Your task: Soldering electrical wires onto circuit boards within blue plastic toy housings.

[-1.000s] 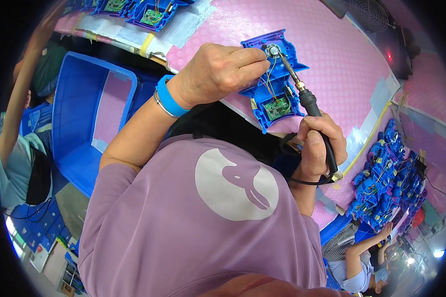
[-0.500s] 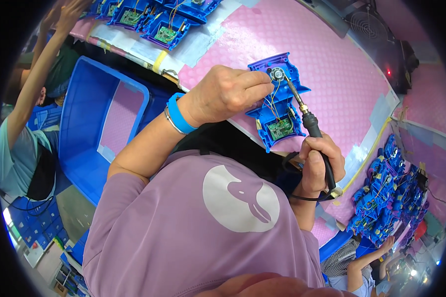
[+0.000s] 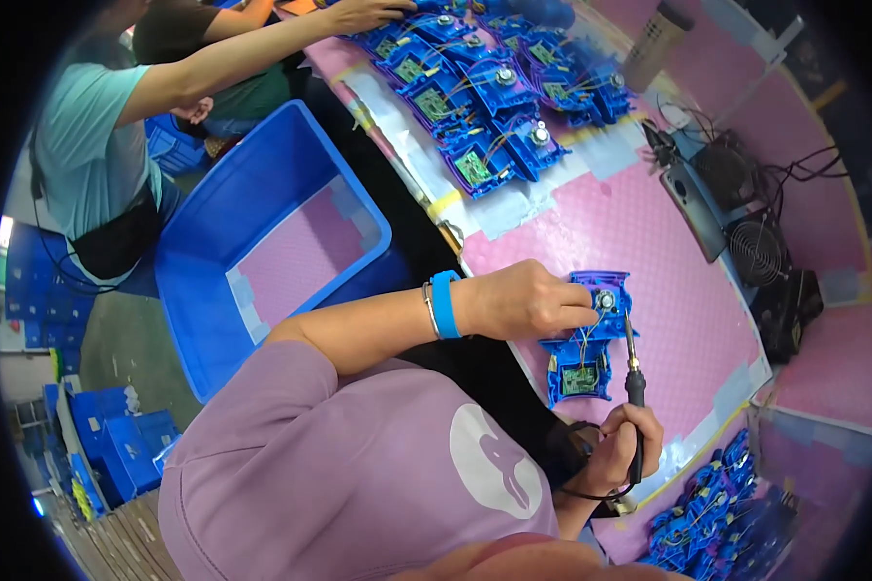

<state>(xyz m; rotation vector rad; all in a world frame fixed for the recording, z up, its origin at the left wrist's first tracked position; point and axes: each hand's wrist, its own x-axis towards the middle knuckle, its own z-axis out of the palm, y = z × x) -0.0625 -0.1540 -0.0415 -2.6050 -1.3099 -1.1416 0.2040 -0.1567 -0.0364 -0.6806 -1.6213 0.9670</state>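
Note:
An opened blue plastic casing (image 3: 621, 322) lies on the pink table mat, its two parts end to end. A round silver speaker (image 3: 606, 300) sits in its far part. The near part holds a green circuit board (image 3: 580, 379), and thin wires (image 3: 588, 339) run between them. My left hand (image 3: 538, 300) is closed in a pinch at the speaker's left side; what its fingertips hold is hidden. My right hand (image 3: 634, 438) grips a soldering iron (image 3: 636, 387) by its black handle. The iron's metal tip points up by the casing's right edge, just right of the speaker.
Several similar open casings (image 3: 499, 102) stand in rows at the far left, where a co-worker's arm (image 3: 252, 70) reaches over. A blue bin (image 3: 189, 281) stands left of the table. A phone (image 3: 693, 215) and a fan (image 3: 756, 254) are at the back right. Casings pile up (image 3: 702, 513) at lower right.
The view has swung left, bringing more casings and the phone into sight. The iron's tip has moved from the speaker's edge a little to the right. My left hand keeps its pinch.

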